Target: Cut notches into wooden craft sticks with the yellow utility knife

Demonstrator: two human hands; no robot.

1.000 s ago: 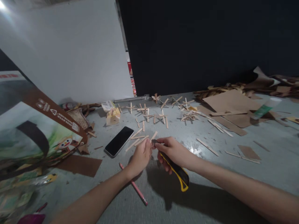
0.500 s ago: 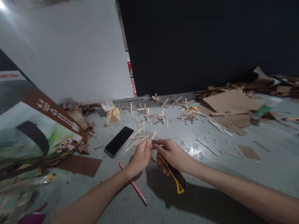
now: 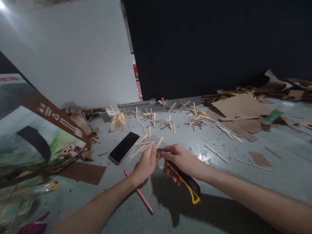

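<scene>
My right hand (image 3: 179, 161) is wrapped round a yellow and black utility knife (image 3: 186, 182), whose handle sticks out toward me. The knife's front end meets the fingertips of my left hand (image 3: 146, 162). Those fingers are pinched round a thin wooden craft stick (image 3: 159, 142), which pokes out beyond them; most of it is hidden. Just left of the hands lie several loose craft sticks (image 3: 138, 151). A black-screened phone (image 3: 124, 148) rests beside them. Under my left wrist lies a pink pencil (image 3: 145, 199).
Several crossed-stick pieces (image 3: 170, 121) stand farther back. At the right are cardboard sheets (image 3: 237, 105) and a green and white glue stick (image 3: 278, 113). A printed carton (image 3: 44, 130) stands at the left, with a brown cardboard piece (image 3: 84, 173) near it. A black panel (image 3: 214, 48) rises behind.
The rear end of the utility knife has swung to the right, and my right hand has turned slightly with it. My left hand stays almost in place.
</scene>
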